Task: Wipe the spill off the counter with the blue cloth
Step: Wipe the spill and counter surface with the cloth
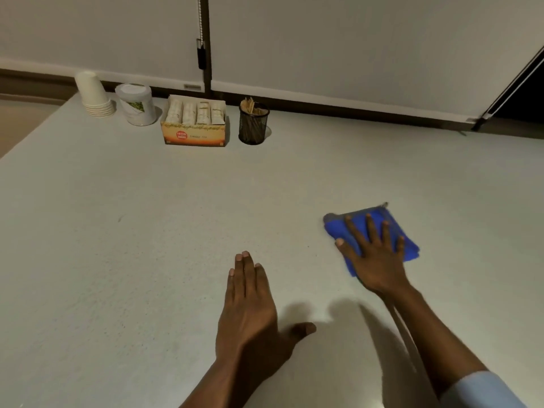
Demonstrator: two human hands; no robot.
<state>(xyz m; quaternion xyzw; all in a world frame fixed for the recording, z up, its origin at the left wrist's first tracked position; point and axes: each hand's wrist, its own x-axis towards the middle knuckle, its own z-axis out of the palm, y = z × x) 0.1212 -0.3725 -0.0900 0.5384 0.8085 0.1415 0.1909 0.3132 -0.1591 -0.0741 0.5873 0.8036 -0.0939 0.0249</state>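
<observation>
Right, here is how it looks from where I stand.

Blue cloth (391, 231): bright blue, folded into a flat, thick pad, roughly rectangular, with layered edges showing at its near right corner and a small dark tag or thread at its far corner.
Where it lies: flat on the pale speckled counter (147, 231), on the right side, well apart from the things along the far wall.
Which way it runs: long axis on a diagonal, from far left to near right; the far left corner looks rounded and a touch greyer.
My right hand (375, 260): palm down on the cloth, fingers spread wide and flat, pressing rather than gripping; the thumb tip sits at the cloth's left edge.
My left hand (250, 307): flat on the bare counter, fingers together pointing away from me, thumb stuck out to the right, nothing in it.
Spill: I cannot make one out on the surface.
Far edge: stacked paper cups (94, 95), a white tub (137, 106), a carton of sachets (194, 122), a black mesh pot of sticks (253, 122).
</observation>
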